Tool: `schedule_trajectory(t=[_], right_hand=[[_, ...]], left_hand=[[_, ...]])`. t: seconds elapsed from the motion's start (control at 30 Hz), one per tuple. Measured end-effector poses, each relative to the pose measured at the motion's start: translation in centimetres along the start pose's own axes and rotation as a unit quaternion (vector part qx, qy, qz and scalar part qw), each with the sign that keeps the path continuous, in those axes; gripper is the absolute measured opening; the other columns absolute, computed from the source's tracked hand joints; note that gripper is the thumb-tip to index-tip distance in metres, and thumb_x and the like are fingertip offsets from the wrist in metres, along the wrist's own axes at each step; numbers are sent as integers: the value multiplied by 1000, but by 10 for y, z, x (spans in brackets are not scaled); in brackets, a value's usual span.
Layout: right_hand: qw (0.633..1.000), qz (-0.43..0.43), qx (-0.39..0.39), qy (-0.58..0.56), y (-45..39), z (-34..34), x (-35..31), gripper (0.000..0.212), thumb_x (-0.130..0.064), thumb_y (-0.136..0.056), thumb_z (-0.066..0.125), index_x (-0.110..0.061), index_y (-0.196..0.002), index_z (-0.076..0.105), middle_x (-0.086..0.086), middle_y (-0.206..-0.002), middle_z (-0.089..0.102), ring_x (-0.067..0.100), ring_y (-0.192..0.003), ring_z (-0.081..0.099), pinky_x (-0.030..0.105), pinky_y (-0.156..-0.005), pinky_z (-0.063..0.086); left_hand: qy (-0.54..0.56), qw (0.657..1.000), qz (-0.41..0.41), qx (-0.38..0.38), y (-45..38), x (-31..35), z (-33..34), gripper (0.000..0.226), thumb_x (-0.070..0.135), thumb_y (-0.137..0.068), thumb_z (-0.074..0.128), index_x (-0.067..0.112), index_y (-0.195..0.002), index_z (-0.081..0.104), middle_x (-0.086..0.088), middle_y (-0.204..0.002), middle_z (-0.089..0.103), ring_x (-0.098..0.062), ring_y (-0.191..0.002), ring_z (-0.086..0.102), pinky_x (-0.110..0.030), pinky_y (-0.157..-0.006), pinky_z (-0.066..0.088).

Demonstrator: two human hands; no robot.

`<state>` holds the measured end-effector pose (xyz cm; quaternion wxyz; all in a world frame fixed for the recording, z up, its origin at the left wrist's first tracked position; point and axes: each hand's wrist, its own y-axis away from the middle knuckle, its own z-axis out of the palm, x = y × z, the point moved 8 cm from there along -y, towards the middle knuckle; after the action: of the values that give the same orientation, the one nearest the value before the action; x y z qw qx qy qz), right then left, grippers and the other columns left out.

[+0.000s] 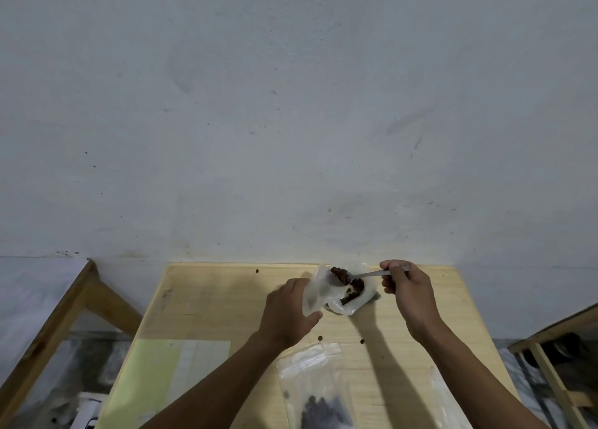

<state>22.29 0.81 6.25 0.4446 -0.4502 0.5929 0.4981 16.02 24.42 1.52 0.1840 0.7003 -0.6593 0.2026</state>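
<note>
Clear plastic: a small bag (351, 307) sits near the tabletop's (210, 299) far edge, right of centre. The left hand (288, 309) pinches its near-left lip, holding the mouth open. The right hand (406, 286) grips a spoon (369, 274) by the handle's end. The handle runs leftward from those fingers, and the bowl (heaped with dark beans (339, 271)) hovers over the bag's mouth. Tipping it in looks next. A second bag (310, 370) lies at the near edge.

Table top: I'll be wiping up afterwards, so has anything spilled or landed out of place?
Yes. Three dark pieces lie loose on the table: one by the far edge, two nearer, between the plastic bag that the left hand holds and the zip bag. Nothing else stands out.
</note>
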Motion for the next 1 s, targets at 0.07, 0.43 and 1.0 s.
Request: schedule_trajectory(t=[0.07, 0.43, 1.0], right_hand=[[1000, -17, -15, 15, 5, 6, -6, 24, -15, -101, 47, -12, -91, 68, 6, -83, 62, 18, -71, 56, 27, -68, 48], [989, -120, -55, 68, 20, 15, -34, 22, -19, -102, 47, -19, -103, 69, -6, -92, 68, 0, -74, 61, 9, -68, 47], [982, 185, 30, -24, 35, -49, 143, 28, -3, -102, 40, 0, -89, 65, 17, -79, 54, 23, -65, 49, 32, -63, 44]], left_hand=[[4, 1000, -1, 3, 1, 0, -3, 71, 49, -80, 67, 21, -140, 43, 7, -134, 52, -16, -118, 54, -30, -98, 38], [44, 999, -8, 3, 9, 0, -9, 67, 46, -79, 71, 19, -135, 46, 5, -129, 56, -17, -110, 58, -33, -95, 45], [149, 983, -107, 8, 57, -35, -3, 60, 34, -77, 79, 18, -128, 51, 5, -116, 56, -7, -94, 56, -6, -72, 35]])
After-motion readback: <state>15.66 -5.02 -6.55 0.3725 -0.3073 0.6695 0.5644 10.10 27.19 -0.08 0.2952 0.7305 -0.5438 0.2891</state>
